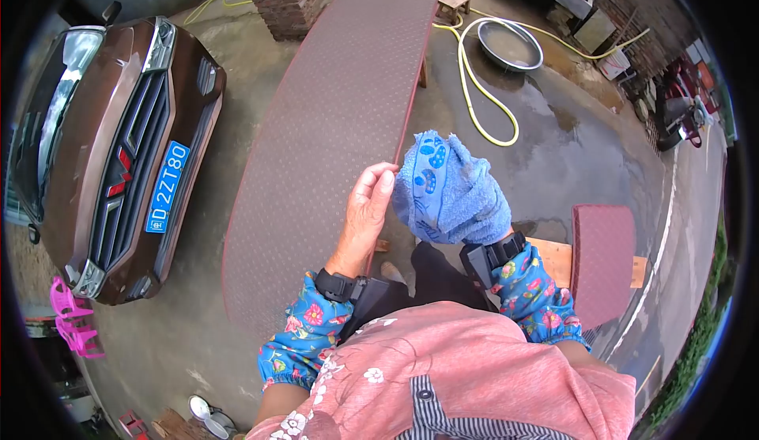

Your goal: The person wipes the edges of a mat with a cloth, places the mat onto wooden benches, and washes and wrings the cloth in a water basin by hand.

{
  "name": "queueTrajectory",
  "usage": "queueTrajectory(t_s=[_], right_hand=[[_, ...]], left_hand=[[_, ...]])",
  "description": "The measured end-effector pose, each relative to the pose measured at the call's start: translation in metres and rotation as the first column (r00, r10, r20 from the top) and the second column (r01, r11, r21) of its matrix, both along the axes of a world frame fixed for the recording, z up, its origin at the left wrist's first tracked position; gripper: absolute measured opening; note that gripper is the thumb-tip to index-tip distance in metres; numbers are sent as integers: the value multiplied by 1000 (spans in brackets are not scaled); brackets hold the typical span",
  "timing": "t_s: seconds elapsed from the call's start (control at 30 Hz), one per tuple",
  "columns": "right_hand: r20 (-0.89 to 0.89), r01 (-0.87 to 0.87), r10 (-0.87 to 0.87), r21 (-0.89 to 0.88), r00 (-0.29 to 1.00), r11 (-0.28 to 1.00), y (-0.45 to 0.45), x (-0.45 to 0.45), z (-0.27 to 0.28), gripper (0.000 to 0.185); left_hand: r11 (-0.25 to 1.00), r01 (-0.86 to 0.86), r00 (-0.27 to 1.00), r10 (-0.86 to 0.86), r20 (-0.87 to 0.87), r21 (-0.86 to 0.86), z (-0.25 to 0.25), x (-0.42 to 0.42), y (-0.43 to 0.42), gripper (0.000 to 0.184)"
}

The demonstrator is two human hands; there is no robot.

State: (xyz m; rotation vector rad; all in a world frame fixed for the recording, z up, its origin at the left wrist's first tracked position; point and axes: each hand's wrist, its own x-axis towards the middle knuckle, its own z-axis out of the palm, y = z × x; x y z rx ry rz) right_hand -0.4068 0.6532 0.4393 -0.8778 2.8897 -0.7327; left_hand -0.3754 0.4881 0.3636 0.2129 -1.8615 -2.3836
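Note:
A blue terry towel (466, 199) with darker blue printed shapes is bunched up in front of me. It covers my right hand (496, 244) almost to the wrist, so those fingers are hidden inside or behind the cloth. My left hand (368, 203) is beside the towel, thumb and fingertips drawn together at its left edge. Below both hands stretches a long brown quilted pad (332, 116) with red edging, running away from me at about table height. Flowered blue sleeve covers and black wrist straps are on both forearms.
A brown car (118, 163) stands left of the pad. To the right, a smaller quilted pad (605, 262) lies on a wooden bench (549, 254). A yellow hose (474, 108) loops near a metal basin (510, 45) on wet concrete. A brick pillar (281, 1) rises behind.

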Motion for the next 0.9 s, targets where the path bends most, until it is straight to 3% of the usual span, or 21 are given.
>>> queueTrajectory(t_s=[0.03,0.1,0.17,0.23,0.3,0.33,0.4,0.43,0.5,0.73,0.8,0.83,0.9], right_hand=[[-1,-10,10,2,1000,1000,1,-2,-6,52],[-434,-100,317,452,843,886,0,-10,-26,55],[-457,-35,280,474,844,880,-1,-8,-31,55],[-480,37,238,495,844,868,0,-8,-52,55],[-353,-21,108,242,929,970,9,-17,-76,56],[-350,-24,112,244,930,969,12,-14,-77,56],[-186,-13,6,-34,983,999,12,-6,-57,59],[-184,-17,10,-35,983,999,15,-7,-60,59],[-348,-225,139,-221,927,949,20,-13,-62,42],[-208,-186,129,-281,970,942,37,-22,-74,49],[-77,-215,203,-470,976,856,43,-23,-72,43],[-81,-204,188,-471,979,858,47,-24,-68,43],[-398,-447,301,-352,867,822,40,-20,-43,38]], left_hand=[[997,76,997,-76,9,-7,-2,-2,0,42],[990,144,989,-144,21,-9,1,-2,1,41],[970,211,977,-215,14,122,6,-1,4,31],[970,194,980,-197,5,145,-4,2,0,25],[973,167,986,-167,-17,160,-6,4,-5,21],[973,165,986,-164,-15,164,-7,5,-7,21],[970,75,997,-71,-24,231,-4,3,-9,16],[971,70,998,-67,-22,230,-2,3,-7,16],[942,73,996,-53,-70,327,9,2,-5,14],[977,73,993,-52,-108,200,19,-3,-8,14],[976,64,994,-44,-100,209,21,-4,-8,15],[975,37,996,-19,-82,219,21,-4,-8,16],[971,49,996,-29,-86,236,13,-3,-10,15]])
